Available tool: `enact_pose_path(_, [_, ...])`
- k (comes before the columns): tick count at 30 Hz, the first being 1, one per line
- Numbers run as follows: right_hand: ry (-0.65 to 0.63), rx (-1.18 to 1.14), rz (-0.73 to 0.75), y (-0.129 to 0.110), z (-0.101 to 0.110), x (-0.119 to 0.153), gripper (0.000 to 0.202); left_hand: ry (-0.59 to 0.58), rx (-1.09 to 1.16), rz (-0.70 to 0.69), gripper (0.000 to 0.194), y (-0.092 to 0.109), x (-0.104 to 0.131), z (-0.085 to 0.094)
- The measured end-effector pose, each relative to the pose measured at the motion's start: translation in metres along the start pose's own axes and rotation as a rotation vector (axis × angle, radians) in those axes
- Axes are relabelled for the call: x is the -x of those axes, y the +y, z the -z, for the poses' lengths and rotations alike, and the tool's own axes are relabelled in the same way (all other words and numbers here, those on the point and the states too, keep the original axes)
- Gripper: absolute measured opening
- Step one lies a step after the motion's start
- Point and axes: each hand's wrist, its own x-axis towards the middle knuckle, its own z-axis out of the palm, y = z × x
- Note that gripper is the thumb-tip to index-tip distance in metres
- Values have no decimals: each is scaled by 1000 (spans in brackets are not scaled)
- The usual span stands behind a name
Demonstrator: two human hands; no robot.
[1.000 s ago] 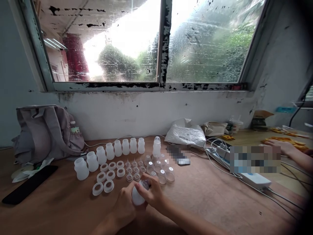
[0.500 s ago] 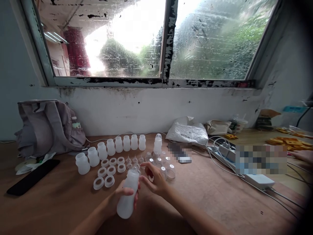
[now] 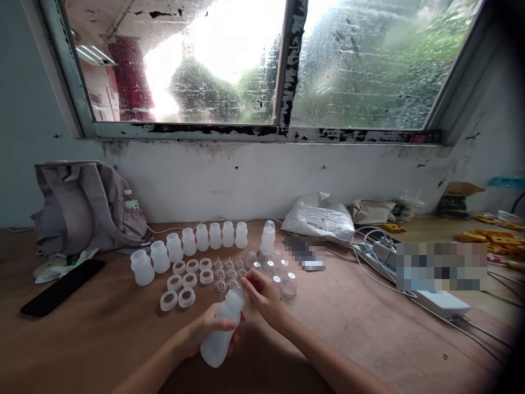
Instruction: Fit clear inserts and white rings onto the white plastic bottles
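Observation:
A frosted bottle (image 3: 220, 335) is in my left hand (image 3: 209, 327), tilted with its mouth up and to the right. My right hand (image 3: 262, 295) is closed in a pinch beside the bottle's mouth; what its fingertips hold is too small to make out. Behind the hands lie several clear nipples (image 3: 220, 285), with several white collar rings (image 3: 186, 297) to their left and several clear domed caps (image 3: 289, 284) to their right. Open frosted bottles (image 3: 142, 268) stand in a curved row farther back. One capped bottle (image 3: 268, 238) stands apart on the right.
A grey backpack (image 3: 88, 208) and a black flat object (image 3: 61, 287) lie at the left. Right of the bottles are a silver pouch (image 3: 320, 219), a phone (image 3: 314, 265), a power strip (image 3: 438, 304) with cables, and yellow parts (image 3: 492, 241).
My right hand's fingers have closed into a pinch near the bottle's mouth. The bottle in my left hand leans more to the right. The view has shifted slightly.

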Motion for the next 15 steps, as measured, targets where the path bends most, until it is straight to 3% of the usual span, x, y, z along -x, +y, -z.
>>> enact_pose_path(9, [-41,-261,-96,-3,1,-4,29,21,52,-4,37,-5,-2,2])
enact_pose_path(15, [2,-268,-73,3,1,-6,27,16,178,0,38,-3,-1,4])
